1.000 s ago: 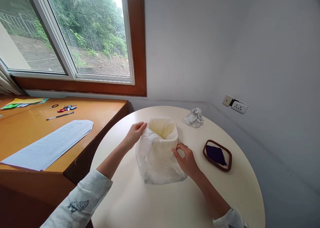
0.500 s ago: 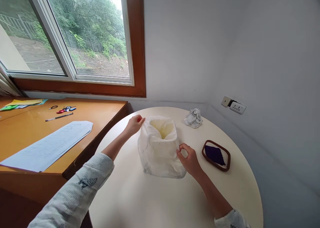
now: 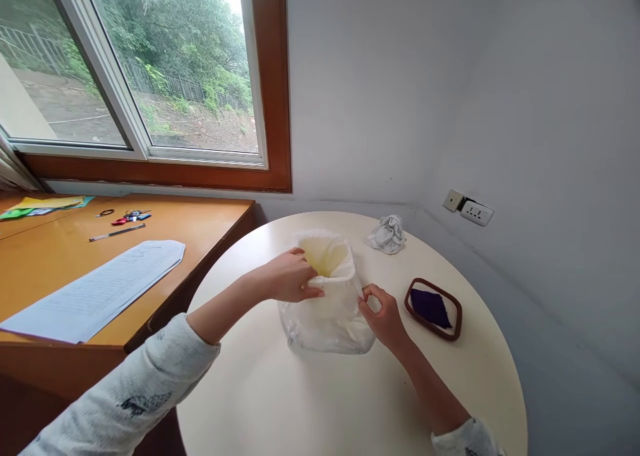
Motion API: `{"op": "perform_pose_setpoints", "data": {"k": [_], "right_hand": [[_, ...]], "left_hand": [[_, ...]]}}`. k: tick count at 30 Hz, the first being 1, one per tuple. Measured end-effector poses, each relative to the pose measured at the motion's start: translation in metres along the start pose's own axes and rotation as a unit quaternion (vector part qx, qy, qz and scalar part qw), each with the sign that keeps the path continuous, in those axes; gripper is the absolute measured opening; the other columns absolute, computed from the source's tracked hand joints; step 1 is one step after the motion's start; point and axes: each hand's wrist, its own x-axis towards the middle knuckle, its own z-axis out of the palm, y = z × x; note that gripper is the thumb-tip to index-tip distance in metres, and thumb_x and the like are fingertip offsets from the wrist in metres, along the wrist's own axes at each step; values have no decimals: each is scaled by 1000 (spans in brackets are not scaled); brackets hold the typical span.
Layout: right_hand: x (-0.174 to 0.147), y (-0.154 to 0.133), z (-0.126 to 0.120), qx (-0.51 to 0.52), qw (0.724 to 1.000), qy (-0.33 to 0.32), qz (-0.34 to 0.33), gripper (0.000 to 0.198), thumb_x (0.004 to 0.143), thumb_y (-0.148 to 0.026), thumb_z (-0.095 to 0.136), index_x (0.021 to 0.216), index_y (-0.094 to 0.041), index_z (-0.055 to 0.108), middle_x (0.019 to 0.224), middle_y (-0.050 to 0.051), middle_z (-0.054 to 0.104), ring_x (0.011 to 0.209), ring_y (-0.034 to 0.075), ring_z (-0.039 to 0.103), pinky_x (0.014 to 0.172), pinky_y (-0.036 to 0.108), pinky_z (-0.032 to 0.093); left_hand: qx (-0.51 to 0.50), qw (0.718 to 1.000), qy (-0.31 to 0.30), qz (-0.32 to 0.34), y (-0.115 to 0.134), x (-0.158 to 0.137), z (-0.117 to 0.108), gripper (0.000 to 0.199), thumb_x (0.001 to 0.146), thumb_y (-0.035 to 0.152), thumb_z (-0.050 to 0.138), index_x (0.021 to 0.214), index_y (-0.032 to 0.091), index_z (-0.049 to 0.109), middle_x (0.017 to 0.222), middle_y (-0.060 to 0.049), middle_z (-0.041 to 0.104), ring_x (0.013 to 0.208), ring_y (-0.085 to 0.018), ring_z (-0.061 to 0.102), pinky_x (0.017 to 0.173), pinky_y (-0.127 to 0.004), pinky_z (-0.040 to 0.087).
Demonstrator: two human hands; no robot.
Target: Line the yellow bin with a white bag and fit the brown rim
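Table's near edge [image 3: 300,443] cut off.

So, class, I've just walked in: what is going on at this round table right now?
A person in pale grey sleeves is working on a small cream-coloured bin lined with a thin clear plastic bag on the round white table. The left hand pinches the bag at the bin's near rim, while the right hand pinches the plastic on the bin's right side. Further right lie a brown-rimmed tray with a dark purple cloth and a crumpled white cloth, both untouched.
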Motion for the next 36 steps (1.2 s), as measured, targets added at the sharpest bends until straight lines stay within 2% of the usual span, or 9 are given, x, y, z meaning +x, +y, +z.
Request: {"op": "perform_pose_setpoints", "data": {"k": [6,11,14,16,20,22,27,31,36], "right_hand": [[6,7,-20,40,999,11,-29,13,73,-21,51,86,-20,50,87,3,57,85,18,54,77,33,42],[28,-11,-38,91,987,113,-68,19,77,-20,46,95,-21,50,95,7,56,94,20,54,80,36,45],[41,-38,-38,28,988,59,-143,19,81,-17,41,90,-21,57,96,6,61,96,20,55,87,37,42],[46,-52,-31,-16,981,7,-194,25,81,-14,38,93,-21,59,99,6,63,100,19,55,90,38,39],[45,-56,-14,-77,962,-81,-248,30,80,-9,35,92,-21,60,89,3,66,88,17,58,94,41,36],[42,-50,-9,-94,960,-90,-249,30,79,-8,34,87,-21,59,83,2,66,79,17,58,95,42,35],[35,-51,-11,-120,957,-87,-248,26,77,-9,36,77,-21,59,72,2,64,70,16,55,91,39,38],[41,-77,-22,-76,980,-108,-146,28,80,-13,34,75,-21,60,70,0,64,63,14,54,68,28,43],[69,-82,-14,-77,962,-232,-118,22,73,-14,47,57,-20,61,52,-2,59,48,10,49,49,23,34]], "left_hand": [[-93,993,-2,-72,5,10,4,43,64,48,63,39,22,40,38,1,42,48,-17,46,61,-28,36],[-137,989,42,-48,7,7,7,40,60,53,67,44,22,47,43,1,47,57,-19,52,71,-29,39],[-61,996,62,-18,8,3,11,34,67,51,64,54,21,55,54,0,54,65,-20,55,84,-36,37],[-21,993,113,-25,8,-4,16,31,67,50,64,65,20,60,82,-6,61,85,-24,57,96,-44,30],[-69,975,184,-104,2,-21,30,34,64,50,67,82,21,63,141,-10,24,128,-36,25,101,-52,26],[-136,964,177,-145,-2,-29,37,34,65,49,66,83,21,61,146,-8,12,133,-36,13,98,-49,34],[-208,948,197,-140,1,-34,49,24,68,39,67,77,19,57,145,-9,19,134,-30,19,102,-41,34],[-194,947,214,-143,19,-33,52,20,70,35,65,77,19,58,149,-7,8,135,-32,13,102,-42,35],[-158,951,223,-145,43,-29,60,17,74,31,63,85,19,59,150,-6,-3,135,-36,1,101,-54,31]]}}
